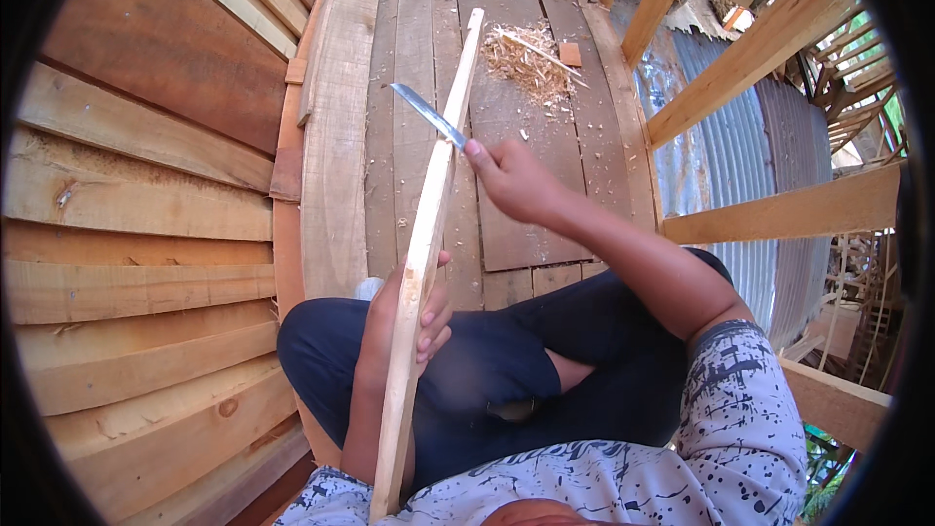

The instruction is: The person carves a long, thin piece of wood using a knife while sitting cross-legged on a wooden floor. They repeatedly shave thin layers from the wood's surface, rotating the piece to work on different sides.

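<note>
A long pale wooden stick (426,224) slants from my body up and away over the floor, narrowing toward its far end. My left hand (429,317) is wrapped round its lower half, fingers closed. Farther up, my right hand (511,178) grips a knife (429,115) by its handle, which the fingers hide. The shiny blade lies across the stick, near the hand, with its tip pointing to the far left. A small lighter shaving or cut spot shows on the stick by the blade.
Wood shavings (531,63) are heaped on the plank floor (516,224), beside a small orange-brown block (570,55). A board wall (146,205) stands at the left. At the right are wooden rails (779,214) and corrugated metal sheets (750,146). My crossed legs (604,331) sit beneath.
</note>
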The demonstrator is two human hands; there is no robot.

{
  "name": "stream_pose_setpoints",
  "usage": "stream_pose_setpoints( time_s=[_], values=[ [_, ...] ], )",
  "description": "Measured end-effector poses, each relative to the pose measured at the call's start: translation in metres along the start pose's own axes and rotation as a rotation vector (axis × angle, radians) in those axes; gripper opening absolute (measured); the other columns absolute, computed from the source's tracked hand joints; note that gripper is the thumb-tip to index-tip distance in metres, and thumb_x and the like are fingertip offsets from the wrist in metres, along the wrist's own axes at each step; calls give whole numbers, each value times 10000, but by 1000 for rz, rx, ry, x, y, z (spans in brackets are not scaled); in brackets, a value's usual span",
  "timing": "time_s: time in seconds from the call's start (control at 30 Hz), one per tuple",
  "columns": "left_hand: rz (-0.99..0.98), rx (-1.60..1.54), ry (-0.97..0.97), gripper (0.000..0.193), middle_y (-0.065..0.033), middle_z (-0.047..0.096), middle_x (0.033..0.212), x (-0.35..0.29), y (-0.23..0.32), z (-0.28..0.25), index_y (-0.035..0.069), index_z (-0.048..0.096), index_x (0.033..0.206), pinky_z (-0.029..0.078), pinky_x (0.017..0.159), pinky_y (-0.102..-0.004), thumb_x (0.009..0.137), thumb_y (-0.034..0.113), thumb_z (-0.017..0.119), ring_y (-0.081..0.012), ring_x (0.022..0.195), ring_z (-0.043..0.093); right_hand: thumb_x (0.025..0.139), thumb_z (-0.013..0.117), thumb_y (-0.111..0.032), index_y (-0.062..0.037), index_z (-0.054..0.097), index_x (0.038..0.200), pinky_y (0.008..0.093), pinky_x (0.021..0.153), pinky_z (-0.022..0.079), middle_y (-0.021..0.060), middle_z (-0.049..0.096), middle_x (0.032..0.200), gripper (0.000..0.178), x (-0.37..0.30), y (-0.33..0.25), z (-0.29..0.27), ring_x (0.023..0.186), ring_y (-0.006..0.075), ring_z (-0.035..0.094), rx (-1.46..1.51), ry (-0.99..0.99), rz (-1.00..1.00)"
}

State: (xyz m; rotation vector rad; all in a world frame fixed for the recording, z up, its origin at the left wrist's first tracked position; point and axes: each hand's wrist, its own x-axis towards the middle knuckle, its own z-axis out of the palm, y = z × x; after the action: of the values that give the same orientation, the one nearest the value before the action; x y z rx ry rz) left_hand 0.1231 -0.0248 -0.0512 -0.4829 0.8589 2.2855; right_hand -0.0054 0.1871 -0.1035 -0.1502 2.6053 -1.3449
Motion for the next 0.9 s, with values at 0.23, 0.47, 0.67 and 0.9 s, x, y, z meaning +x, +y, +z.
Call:
stream_pose_setpoints(
  time_s=[0.23, 0.47, 0.67, 0.9],
  values=[
    [-17, -122, -12, 448, -1, 411, 632, 2, -1, -5, 11, 475, 1311, 353, 331, -220, 1074, 363, 331, -83, 398, 377, 1036, 433, -391, 34, 616, 701, 464, 532, 405, 188, 540, 534, 571, -17, -17, 2, 488, 257, 487, -14, -114, -151],
    [-5, -57, 5, 466, -4, 414, 625, 3, -1, 0, 6, 472, 1311, 352, 344, -222, 1075, 380, 326, -89, 393, 377, 1029, 458, -393, 48, 625, 670, 472, 481, 393, 159, 535, 495, 592, 3, -22, -20, 438, 301, 518, -14, 48, 153],
    [33, 306, 192, 480, -17, 455, 586, 6, 1, 8, -16, 537, 1230, 355, 336, -235, 1074, 403, 362, -95, 376, 407, 1015, 472, -404, 56, 650, 714, 500, 533, 413, 245, 560, 562, 578, 12, 14, -23, 500, 348, 571, -155, 62, 98],
    [55, 638, 300, 518, -28, 495, 549, 8, -4, 8, -29, 589, 1063, 388, 314, -225, 1043, 465, 433, -97, 348, 462, 1022, 416, -442, 39, 683, 811, 486, 646, 501, 184, 653, 677, 589, 10, 5, -50, 631, 316, 647, -203, -107, 283]
  ],
)
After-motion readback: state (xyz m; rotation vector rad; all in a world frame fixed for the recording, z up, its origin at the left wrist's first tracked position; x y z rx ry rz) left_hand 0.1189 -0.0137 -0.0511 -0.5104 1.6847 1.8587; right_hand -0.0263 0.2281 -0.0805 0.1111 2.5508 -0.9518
